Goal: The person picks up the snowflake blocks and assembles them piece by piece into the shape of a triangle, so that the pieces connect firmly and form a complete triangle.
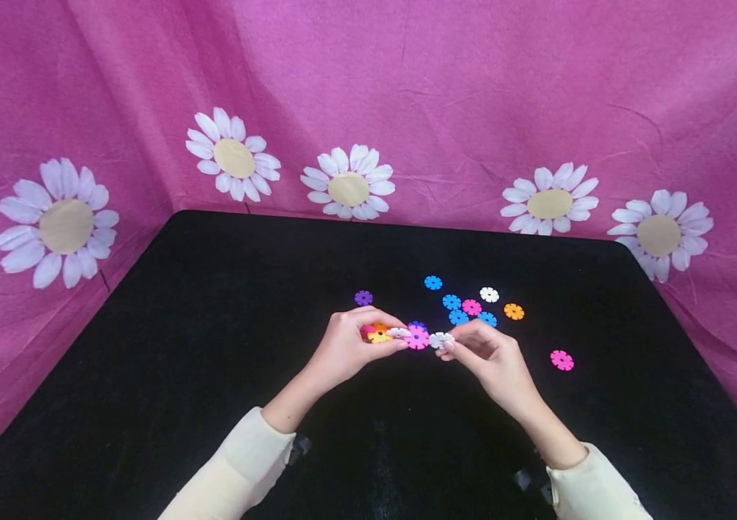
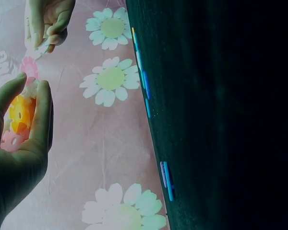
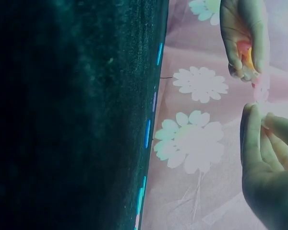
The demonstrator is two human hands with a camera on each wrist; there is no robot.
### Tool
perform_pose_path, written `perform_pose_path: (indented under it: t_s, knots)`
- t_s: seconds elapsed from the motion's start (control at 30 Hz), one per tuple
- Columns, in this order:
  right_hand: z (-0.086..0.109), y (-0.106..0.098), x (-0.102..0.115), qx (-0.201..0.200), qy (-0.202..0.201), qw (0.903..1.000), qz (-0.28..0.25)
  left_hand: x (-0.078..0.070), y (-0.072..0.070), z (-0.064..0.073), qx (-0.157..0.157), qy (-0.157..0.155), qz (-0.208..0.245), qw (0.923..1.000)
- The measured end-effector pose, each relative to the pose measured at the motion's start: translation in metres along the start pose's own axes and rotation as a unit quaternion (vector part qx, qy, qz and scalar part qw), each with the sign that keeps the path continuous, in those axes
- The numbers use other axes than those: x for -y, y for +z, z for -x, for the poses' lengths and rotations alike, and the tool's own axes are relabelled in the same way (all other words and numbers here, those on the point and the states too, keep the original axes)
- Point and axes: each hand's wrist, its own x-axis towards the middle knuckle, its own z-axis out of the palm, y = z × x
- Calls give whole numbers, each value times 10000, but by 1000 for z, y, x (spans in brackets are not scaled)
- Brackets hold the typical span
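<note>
My left hand (image 1: pixel 350 345) grips a short chain of notched plastic discs between thumb and fingers. Inside that hand are a pink disc (image 2: pixel 12 141) and a yellow-orange disc (image 2: pixel 20 113), with a white disc (image 1: pixel 398 332) at the fingertips. A pink disc (image 1: pixel 417 338) stands out from the chain's right end. My right hand (image 1: pixel 498 365) pinches a white notched disc (image 1: pixel 440 340) right at the pink disc's edge. In the right wrist view the right fingertips largely cover this white disc. Both hands are raised above the black table.
Behind the hands on the black table (image 1: pixel 264 274) lie loose discs: a purple one (image 1: pixel 363 297), several blue ones (image 1: pixel 433 282), a pink (image 1: pixel 471 307), a white (image 1: pixel 489 295) and an orange (image 1: pixel 514 311). Another pink disc (image 1: pixel 562 360) lies to the right. A pink flowered cloth (image 1: pixel 407 87) hangs behind.
</note>
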Motion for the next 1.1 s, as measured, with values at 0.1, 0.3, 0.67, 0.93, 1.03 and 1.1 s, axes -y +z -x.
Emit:
perform_pose_path:
  t_s: [0.1, 0.3, 0.67, 0.93, 1.03, 1.1]
  knots:
    - [0, 2, 1, 6, -35, 10000, -24, 0, 1, 0, 35, 21, 31, 10000]
    - [0, 5, 0, -41, -203, 9998, -9, 1, 2, 0, 61, 117, 13, 9999]
    - [0, 9, 5, -159, -344, 9991, -170, -4, -1, 0, 88, 317, 121, 9994]
    - [-1, 8, 6, -179, -322, 9991, -191, -6, -6, -2, 223, 285, 248, 9990]
    - [-2, 8, 6, -30, -147, 9998, -110, -6, -10, -3, 319, 222, 374, 9985]
    - [-2, 7, 6, 54, -49, 10000, -32, -5, -11, -4, 409, 186, 453, 9980]
